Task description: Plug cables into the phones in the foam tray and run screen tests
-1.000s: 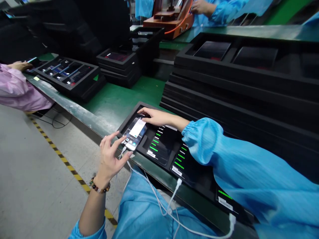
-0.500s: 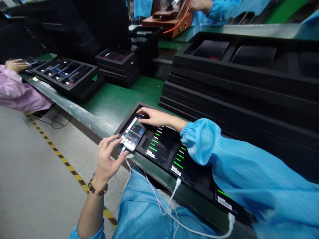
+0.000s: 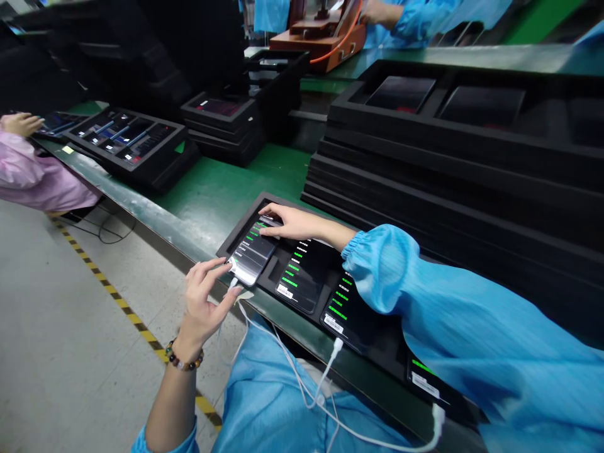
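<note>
Over the tray (image 3: 241,221), the right hand (image 3: 293,221) partly hides the leftmost phone (image 3: 252,259).

Phone (image 3: 255,257) face-up, scrn lit, grn/wht txt.

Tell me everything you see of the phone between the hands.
The dark, glossy, rectangular phone lies face up at the left end of the black, foam-like tray. Its lit screen shows green and white text, too small to read, and a pale lower patch. A white cable plug meets its lower edge. The right hand overlaps its top; the left hand touches its lower corner.
</note>
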Demonstrator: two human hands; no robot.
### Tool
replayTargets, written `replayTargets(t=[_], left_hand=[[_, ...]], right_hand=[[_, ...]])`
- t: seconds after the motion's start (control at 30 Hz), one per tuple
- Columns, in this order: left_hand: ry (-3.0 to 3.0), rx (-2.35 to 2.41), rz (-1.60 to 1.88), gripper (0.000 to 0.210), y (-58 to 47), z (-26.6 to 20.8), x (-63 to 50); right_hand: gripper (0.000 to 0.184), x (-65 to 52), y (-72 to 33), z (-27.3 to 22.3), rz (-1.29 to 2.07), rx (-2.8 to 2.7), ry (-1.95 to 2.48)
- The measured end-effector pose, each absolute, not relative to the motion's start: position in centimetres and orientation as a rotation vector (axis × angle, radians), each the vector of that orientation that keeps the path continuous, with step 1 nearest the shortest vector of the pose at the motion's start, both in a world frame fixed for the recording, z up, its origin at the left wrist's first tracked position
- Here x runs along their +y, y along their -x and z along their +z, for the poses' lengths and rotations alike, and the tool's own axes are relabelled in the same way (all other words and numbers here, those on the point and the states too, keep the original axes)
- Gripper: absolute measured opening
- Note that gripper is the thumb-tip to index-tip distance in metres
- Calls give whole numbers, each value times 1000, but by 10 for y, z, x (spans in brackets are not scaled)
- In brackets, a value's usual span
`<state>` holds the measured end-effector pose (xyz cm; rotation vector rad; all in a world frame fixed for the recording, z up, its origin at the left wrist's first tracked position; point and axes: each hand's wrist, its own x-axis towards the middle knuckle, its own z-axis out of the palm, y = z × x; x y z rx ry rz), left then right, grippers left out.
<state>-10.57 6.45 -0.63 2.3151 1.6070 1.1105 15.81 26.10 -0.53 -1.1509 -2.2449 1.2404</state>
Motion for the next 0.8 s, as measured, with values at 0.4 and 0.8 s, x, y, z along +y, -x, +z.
replayTargets(t=[0.4,0.8], left_hand=[[-2320,1597,1129,29,107,-9,65],[-2305,1601,1119,33,108,-8,65]], right_hand=[[43,261,-159,-5,1230,-2250,1156],[34,265,-156,-10,1226,-2242,1191]])
